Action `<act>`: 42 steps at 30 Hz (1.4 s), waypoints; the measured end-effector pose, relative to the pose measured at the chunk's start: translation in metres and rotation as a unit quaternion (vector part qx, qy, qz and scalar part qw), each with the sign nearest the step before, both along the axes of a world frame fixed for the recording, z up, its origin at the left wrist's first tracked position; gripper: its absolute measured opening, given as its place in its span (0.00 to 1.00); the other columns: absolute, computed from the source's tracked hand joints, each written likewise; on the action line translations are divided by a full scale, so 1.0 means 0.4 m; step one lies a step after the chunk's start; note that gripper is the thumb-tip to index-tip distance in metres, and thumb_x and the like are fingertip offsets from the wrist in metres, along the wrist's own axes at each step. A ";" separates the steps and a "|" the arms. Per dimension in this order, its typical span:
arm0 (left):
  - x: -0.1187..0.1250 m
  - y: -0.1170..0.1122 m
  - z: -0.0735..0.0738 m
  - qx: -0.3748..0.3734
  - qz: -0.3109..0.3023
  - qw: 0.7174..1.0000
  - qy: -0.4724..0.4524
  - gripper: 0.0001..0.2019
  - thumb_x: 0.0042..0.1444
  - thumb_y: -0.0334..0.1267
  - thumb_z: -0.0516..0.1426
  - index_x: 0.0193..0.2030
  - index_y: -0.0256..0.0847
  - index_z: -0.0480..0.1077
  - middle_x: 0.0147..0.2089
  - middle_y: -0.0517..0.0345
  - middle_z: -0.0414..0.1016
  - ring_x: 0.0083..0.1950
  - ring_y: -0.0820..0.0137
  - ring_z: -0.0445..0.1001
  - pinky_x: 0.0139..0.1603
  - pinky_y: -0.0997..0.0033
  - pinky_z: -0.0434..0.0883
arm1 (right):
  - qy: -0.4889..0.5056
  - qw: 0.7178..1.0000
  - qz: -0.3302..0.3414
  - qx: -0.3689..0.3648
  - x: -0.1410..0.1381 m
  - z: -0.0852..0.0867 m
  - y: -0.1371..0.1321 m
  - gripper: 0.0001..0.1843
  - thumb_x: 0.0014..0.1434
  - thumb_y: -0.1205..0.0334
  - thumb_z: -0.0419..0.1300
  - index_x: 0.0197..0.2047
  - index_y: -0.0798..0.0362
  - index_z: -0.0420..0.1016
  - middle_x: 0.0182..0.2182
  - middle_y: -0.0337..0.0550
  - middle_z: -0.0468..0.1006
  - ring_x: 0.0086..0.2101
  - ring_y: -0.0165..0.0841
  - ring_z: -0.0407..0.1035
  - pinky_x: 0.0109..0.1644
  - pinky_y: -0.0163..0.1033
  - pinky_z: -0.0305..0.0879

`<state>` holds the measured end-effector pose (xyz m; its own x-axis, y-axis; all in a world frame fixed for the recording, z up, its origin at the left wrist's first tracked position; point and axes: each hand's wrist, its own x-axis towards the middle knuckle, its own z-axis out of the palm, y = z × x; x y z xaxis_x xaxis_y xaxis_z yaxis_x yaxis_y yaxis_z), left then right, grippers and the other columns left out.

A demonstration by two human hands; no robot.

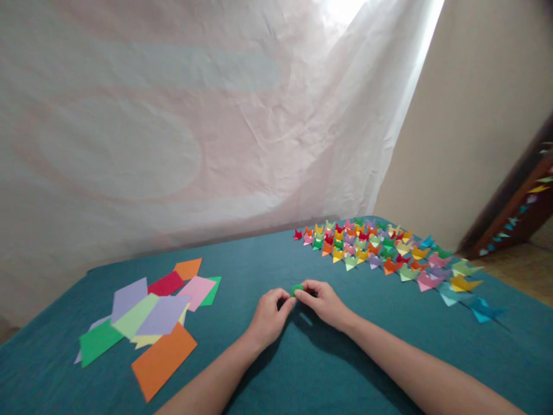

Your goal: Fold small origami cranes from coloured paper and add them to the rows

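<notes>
Plainly green, the small paper piece [296,290] looks roughly squarish.

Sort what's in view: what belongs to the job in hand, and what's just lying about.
Likely part of the job:
small green paper, between the left hand and right hand
loose coloured papers, left
folded paper shapes in rows, right
teal cloth underneath

Apparently just there:
pale hanging sheet behind
wall, right
small coloured shapes, far right edge; too blurred to say more
</notes>
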<state>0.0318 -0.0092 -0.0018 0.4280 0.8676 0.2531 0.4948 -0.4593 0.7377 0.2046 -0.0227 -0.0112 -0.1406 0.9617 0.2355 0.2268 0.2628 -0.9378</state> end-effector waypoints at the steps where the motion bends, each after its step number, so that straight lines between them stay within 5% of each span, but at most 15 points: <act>1: 0.000 0.000 0.002 -0.003 0.004 1.000 -0.002 0.12 0.57 0.43 0.52 0.28 0.37 0.68 0.27 0.61 0.68 0.30 0.71 0.66 0.32 0.74 0.61 | 0.000 1.000 0.004 0.003 0.000 0.001 0.000 0.14 0.57 0.54 0.56 0.27 0.55 0.69 0.22 0.33 0.63 0.25 0.26 0.56 0.30 0.32 0.54; 21: -0.005 0.001 0.019 -0.042 0.014 0.998 -0.042 0.19 0.56 0.50 0.52 0.24 0.37 0.70 0.23 0.61 0.70 0.26 0.72 0.65 0.30 0.75 0.61 | 0.017 1.000 -0.004 -0.003 0.005 0.014 -0.001 0.22 0.59 0.46 0.51 0.27 0.56 0.70 0.22 0.36 0.66 0.25 0.28 0.58 0.30 0.32 0.55; 27: -0.004 0.003 0.017 -0.025 0.004 0.996 -0.087 0.16 0.58 0.48 0.52 0.35 0.37 0.72 0.33 0.56 0.74 0.35 0.69 0.69 0.37 0.74 0.64 | -0.008 1.000 -0.003 0.002 0.004 0.003 0.001 0.21 0.59 0.46 0.51 0.28 0.55 0.71 0.23 0.37 0.68 0.25 0.28 0.60 0.30 0.33 0.56; 32: -0.007 0.007 0.017 -0.034 0.004 0.994 -0.101 0.15 0.58 0.46 0.52 0.31 0.36 0.70 0.29 0.58 0.71 0.32 0.70 0.68 0.36 0.74 0.65 | -0.036 0.999 0.029 0.016 0.001 -0.001 -0.001 0.19 0.60 0.49 0.52 0.28 0.56 0.72 0.22 0.36 0.68 0.26 0.28 0.60 0.32 0.33 0.58; 42: -0.008 0.006 0.019 -0.037 -0.004 0.994 -0.104 0.14 0.57 0.45 0.52 0.31 0.36 0.71 0.29 0.57 0.72 0.33 0.69 0.69 0.37 0.73 0.65 | 0.017 1.000 0.019 0.003 0.009 0.007 -0.001 0.16 0.58 0.49 0.56 0.39 0.55 0.72 0.30 0.40 0.72 0.31 0.30 0.65 0.37 0.35 0.62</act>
